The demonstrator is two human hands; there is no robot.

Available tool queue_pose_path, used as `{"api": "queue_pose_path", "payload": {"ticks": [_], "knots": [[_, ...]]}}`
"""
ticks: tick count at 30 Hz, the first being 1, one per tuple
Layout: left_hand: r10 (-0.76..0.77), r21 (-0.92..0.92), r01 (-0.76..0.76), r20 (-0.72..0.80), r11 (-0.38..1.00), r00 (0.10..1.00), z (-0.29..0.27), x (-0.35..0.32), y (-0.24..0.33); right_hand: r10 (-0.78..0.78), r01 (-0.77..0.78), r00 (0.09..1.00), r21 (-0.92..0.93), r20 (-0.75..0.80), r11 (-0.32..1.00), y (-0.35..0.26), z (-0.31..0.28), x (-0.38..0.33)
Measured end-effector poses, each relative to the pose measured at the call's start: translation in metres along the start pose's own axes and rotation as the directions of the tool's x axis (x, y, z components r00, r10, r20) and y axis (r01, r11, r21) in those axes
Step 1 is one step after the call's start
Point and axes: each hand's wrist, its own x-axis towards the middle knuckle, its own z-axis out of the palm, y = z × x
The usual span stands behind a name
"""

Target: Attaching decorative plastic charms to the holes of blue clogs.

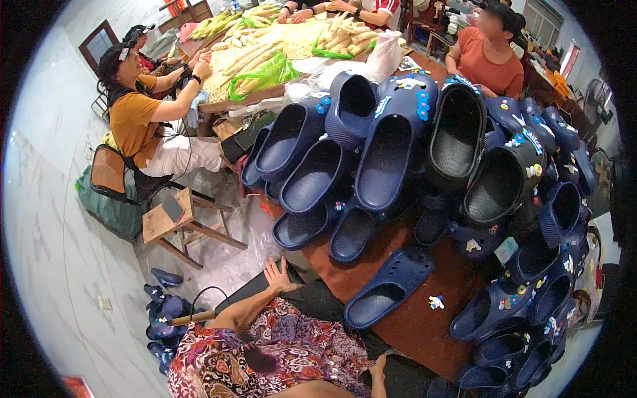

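Note:
My left hand (282, 276) lies open, its fingers spread, on a dark surface beside the patterned dress on my lap. Low in the picture, part of my right hand (378, 373) shows by the hem; its fingers are mostly hidden, so its grip cannot be made out. Nearest to my hands on the brown tabletop (424, 338) is a single dark blue clog (389, 287), lying sole down with holes in its upper. A small white, blue and yellow shoe charm (435, 302) lies right of it. Neither hand touches the clog or the charm.
Stacked blue clogs (391, 159) and black clogs (458, 132), many with charms, crowd the table's far and right sides. A wooden stool (169, 222) stands left; more clogs (169, 308) lie on the floor. People sit around another table with pale stalks (249, 61).

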Motion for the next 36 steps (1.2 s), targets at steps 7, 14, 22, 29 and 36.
{"api": "queue_pose_path", "payload": {"ticks": [7, 14, 22, 29, 36], "knots": [[-0.013, 0.015, 0.012, 0.042, 1.0, 0.999, 0.003, 0.008, 0.005, 0.007, -0.007, 1.0, 0.039, 0.008, 0.999, -0.032, 0.001, 0.035], [0.051, 0.288, 0.092, -0.452, 0.953, 0.89, 0.041, 0.023, -0.011, 0.028, -0.028, 1.0, 0.119, 0.002, 0.993, -0.11, -0.001, 0.059], [0.425, 0.087, -0.42, -0.312, 0.903, 0.85, -0.009, 0.021, 0.001, 0.145, -0.115, 0.983, 0.247, -0.108, 0.962, -0.179, 0.014, 0.106], [0.487, 0.113, -0.48, -0.357, 0.87, 0.797, 0.002, 0.026, -0.002, 0.215, -0.146, 0.961, 0.338, -0.176, 0.93, -0.21, 0.001, 0.164], [0.512, 0.172, -0.488, -0.412, 0.856, 0.754, 0.004, 0.027, -0.007, 0.276, -0.179, 0.942, 0.407, -0.193, 0.896, -0.21, -0.02, 0.168]]}}
